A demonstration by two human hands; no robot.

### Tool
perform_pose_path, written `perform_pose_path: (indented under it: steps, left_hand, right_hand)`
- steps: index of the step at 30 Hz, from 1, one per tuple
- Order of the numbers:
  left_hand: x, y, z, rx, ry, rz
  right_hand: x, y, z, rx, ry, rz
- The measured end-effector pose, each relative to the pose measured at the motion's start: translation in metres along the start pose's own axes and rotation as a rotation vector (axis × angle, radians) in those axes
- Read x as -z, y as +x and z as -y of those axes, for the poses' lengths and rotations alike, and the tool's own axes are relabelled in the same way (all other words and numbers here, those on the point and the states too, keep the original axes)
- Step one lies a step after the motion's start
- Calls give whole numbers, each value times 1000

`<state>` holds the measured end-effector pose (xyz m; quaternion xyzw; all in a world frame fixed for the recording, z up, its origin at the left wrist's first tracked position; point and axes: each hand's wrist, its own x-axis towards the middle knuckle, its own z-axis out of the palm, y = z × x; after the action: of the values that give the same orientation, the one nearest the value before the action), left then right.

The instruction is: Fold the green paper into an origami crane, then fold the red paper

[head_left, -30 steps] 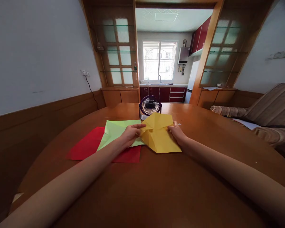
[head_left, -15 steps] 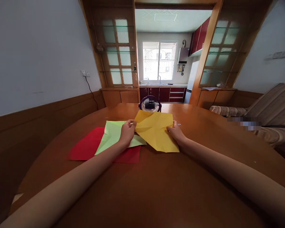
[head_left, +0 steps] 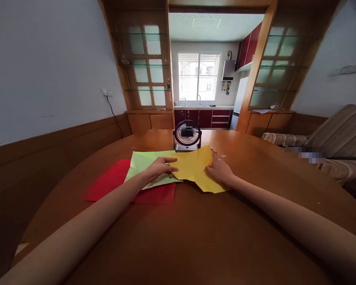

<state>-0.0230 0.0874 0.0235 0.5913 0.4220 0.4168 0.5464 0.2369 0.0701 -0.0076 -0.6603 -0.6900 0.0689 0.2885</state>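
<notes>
A creased sheet of yellow paper [head_left: 192,165] is stretched between my hands, its surface bent and its upper right corner raised. At its left edge is my left hand [head_left: 160,168], the fingertips on the paper, over the green sheet. My right hand [head_left: 220,169] grips the right edge, with some fingers hidden behind the sheet. Under my left hand lies a creased light green paper [head_left: 142,160], and beneath that a red paper [head_left: 112,180] on the table.
A small dark desk fan [head_left: 187,133] stands just beyond the yellow paper on the brown wooden table [head_left: 195,237]. A striped sofa [head_left: 338,138] is off to the right. A black cord [head_left: 114,113] hangs from a wall socket at the left.
The yellow paper has come down lower, uncovering the fan's base. My left hand has shifted slightly left and down, its fingers now more stretched out. The right hand still grips the paper.
</notes>
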Motion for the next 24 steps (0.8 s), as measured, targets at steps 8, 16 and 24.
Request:
perform_pose_path:
  steps: [8, 16, 24]
  left_hand:
    - [-1, -7, -10, 83, -118, 110]
    - [-13, -7, -18, 68, -260, 111]
    - [-3, 1, -24, 130, -223, -26]
  right_hand:
    - [-5, -1, -8, 285, -329, -107]
    - [-9, 5, -19, 342, -284, 171]
    - [-7, -1, -15, 330, -271, 200]
